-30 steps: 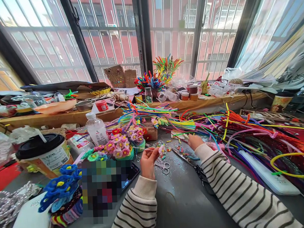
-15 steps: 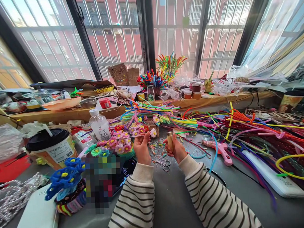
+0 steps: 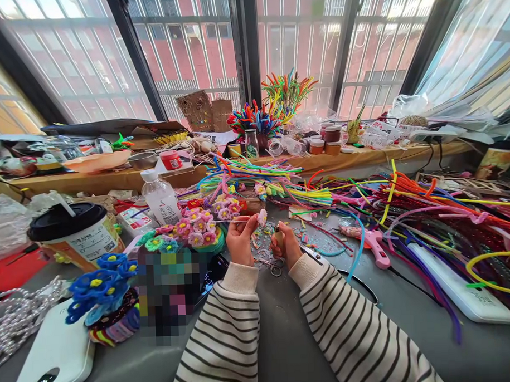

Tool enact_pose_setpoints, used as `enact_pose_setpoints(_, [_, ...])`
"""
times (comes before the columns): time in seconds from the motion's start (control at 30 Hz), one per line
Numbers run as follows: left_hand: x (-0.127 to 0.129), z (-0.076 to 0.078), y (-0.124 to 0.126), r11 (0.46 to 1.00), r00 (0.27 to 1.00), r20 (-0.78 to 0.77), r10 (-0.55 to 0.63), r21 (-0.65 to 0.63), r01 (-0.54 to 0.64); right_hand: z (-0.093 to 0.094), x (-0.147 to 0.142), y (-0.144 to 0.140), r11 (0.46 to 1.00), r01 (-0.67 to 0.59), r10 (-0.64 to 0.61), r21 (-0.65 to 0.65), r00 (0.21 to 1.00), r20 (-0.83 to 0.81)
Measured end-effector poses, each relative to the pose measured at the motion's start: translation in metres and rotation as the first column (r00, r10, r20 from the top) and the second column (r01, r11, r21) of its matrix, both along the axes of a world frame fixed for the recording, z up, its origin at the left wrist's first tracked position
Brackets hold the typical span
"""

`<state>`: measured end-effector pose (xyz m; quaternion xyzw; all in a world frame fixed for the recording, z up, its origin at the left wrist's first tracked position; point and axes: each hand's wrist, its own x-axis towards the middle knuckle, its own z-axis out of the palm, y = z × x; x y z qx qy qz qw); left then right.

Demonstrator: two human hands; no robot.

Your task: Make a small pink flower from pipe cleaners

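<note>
Fingers of my left hand (image 3: 240, 241) pinch a small pink pipe-cleaner flower (image 3: 262, 216) on its thin stem, lying level toward my right hand (image 3: 284, 244), which grips an upright lighter (image 3: 278, 235) just below the bloom.

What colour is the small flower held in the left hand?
The small flower in the left hand is pale pink and white; the head view shows it.

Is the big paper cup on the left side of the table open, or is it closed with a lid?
Closed. A black lid covers the whole top of the paper cup, and the cup stands upright on the table.
</note>
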<state>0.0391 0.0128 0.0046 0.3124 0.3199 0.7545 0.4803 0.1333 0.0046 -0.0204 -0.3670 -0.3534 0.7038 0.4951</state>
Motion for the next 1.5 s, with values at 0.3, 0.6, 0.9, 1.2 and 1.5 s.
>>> enact_pose_setpoints(0.3, [0.002,-0.008,-0.002,0.999,1.000,-0.008,-0.014,-0.052,0.013,-0.009,-0.002,0.004,0.999,0.017,-0.017,-0.036,1.000,0.001])
enact_pose_setpoints(0.6, [0.005,-0.014,-0.003,0.998,1.000,-0.028,0.008,-0.070,-0.010,-0.013,-0.003,0.005,0.998,0.039,-0.037,-0.040,0.998,0.054])
enact_pose_setpoints(0.9, [0.003,-0.017,-0.005,0.996,1.000,-0.020,0.006,-0.083,-0.008,-0.015,-0.003,0.006,0.998,0.033,-0.027,-0.054,0.995,0.100])
enact_pose_setpoints(1.2, [0.003,-0.016,-0.006,0.990,1.000,-0.022,-0.015,-0.140,0.012,-0.012,-0.005,0.004,0.998,0.056,-0.054,-0.022,0.994,0.100])
enact_pose_setpoints(1.5, [0.002,-0.017,-0.006,0.980,0.996,0.041,-0.079,-0.179,0.085,-0.014,-0.004,0.005,0.997,0.076,-0.074,-0.014,0.991,0.112])
